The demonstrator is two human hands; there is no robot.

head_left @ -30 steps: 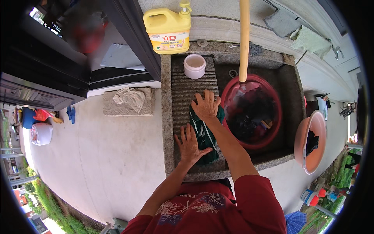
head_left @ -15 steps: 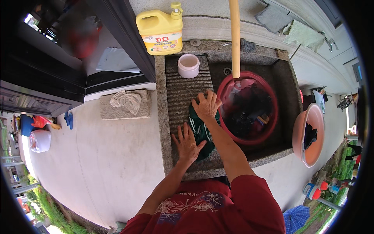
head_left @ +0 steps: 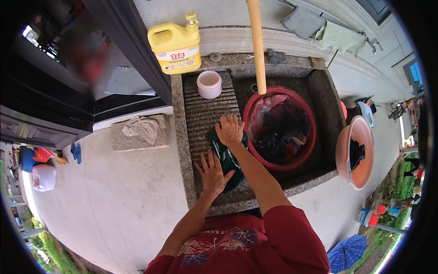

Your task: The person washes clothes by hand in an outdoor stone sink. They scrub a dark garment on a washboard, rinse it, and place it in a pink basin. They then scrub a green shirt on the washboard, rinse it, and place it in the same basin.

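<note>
**Green cloth on ridged washboard**

Just right of the right hand: red basin crowded with dark and pink laundry, brush on top. Over that basin, ahead and to the right: yellow pipe, end downward. Ahead and slightly left of the same hand: pale cup on the ridges; beyond it, yellow pump jug at the corner of the stone sink. Well off to the right, outside: peach tub.

Cloth bunched beneath the right palm and just right of the left hand, partly hidden by the right forearm.

Right hand: palm down, fingers bent a little, parted, pointing ahead. Left: nearer the body, palm down, fingers fanned, thumb out across the cloth.
</note>
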